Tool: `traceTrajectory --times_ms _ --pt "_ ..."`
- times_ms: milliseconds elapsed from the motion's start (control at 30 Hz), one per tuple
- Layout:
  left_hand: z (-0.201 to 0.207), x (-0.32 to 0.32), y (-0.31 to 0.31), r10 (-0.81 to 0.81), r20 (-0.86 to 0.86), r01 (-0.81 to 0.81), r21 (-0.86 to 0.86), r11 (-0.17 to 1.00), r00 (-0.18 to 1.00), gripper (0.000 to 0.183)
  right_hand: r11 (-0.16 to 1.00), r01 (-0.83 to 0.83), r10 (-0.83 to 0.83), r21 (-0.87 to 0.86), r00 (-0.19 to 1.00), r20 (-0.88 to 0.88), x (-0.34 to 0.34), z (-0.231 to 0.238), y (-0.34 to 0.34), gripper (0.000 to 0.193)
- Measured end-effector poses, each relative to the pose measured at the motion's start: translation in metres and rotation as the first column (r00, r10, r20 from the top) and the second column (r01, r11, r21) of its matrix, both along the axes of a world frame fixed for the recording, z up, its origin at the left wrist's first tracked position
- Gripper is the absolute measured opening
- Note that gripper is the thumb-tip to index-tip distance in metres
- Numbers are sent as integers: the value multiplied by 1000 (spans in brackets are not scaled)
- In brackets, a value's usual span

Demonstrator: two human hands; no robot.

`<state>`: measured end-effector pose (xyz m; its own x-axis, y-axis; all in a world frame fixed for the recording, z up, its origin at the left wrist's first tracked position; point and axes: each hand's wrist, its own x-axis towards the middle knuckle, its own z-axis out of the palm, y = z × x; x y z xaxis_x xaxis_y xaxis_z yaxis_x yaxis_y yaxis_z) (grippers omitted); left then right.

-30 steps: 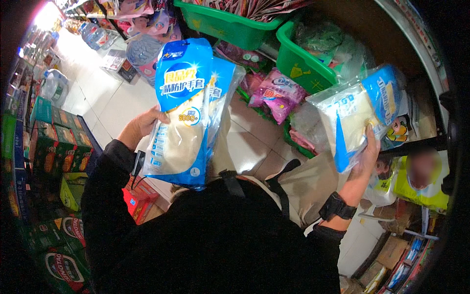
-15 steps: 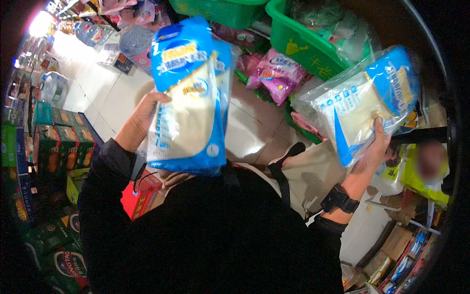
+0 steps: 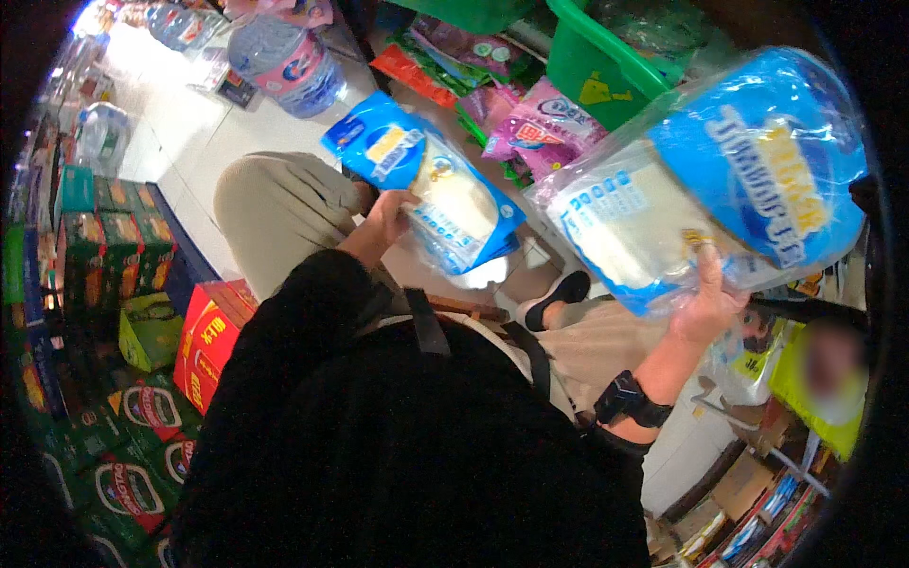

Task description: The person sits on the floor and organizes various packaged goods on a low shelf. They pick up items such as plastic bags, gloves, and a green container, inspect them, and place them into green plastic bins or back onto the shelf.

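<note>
My left hand (image 3: 383,225) grips the edge of a blue-and-white packet (image 3: 461,196), apparently with another one behind it. Through its clear window shows something whitish whose kind I cannot make out. Raised at the right, a larger-looking packet (image 3: 653,204) of the same colours, in a loose clear wrapper, is held by my right hand (image 3: 710,301), thumb on its front face. The fingers behind both packets are hidden. A black strapped device (image 3: 632,401) sits on my right wrist.
Green plastic tubs (image 3: 606,71) stand ahead, with pink packets (image 3: 544,128) beneath them. Large water bottles (image 3: 284,66) stand at the far left on the tiled floor. A red box (image 3: 210,336) and green cartons (image 3: 118,454) lie along my left. Shelved goods (image 3: 767,511) fill the lower right.
The left packets have moved lower, farther from me, and tilted over to the left. The right packet has come nearer and looks larger. My left leg has come into view.
</note>
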<state>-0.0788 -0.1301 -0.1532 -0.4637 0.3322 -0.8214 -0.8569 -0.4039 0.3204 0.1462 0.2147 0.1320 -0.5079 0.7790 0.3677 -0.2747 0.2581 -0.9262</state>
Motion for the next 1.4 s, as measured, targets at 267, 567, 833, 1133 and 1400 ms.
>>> traceTrajectory --times_ms 267,567,833,1133,1400 --pt "-81 -23 -11 -229 -445 -55 -539 841 866 29 960 -278 271 27 950 157 -31 -22 -44 25" --pt "243 32 15 -200 -907 527 28 850 371 62 700 -701 622 -134 507 597 -50 -25 -72 27" --pt "256 31 33 -11 -856 179 95 979 516 58 602 -762 608 -239 244 755 -61 -55 -81 37" --pt "239 37 32 -13 -829 170 99 980 559 31 713 -694 694 -101 675 251 -72 -15 -107 50" --pt "257 46 36 -63 -785 291 153 944 616 51 826 -396 465 -401 881 85 -80 -37 -107 21"
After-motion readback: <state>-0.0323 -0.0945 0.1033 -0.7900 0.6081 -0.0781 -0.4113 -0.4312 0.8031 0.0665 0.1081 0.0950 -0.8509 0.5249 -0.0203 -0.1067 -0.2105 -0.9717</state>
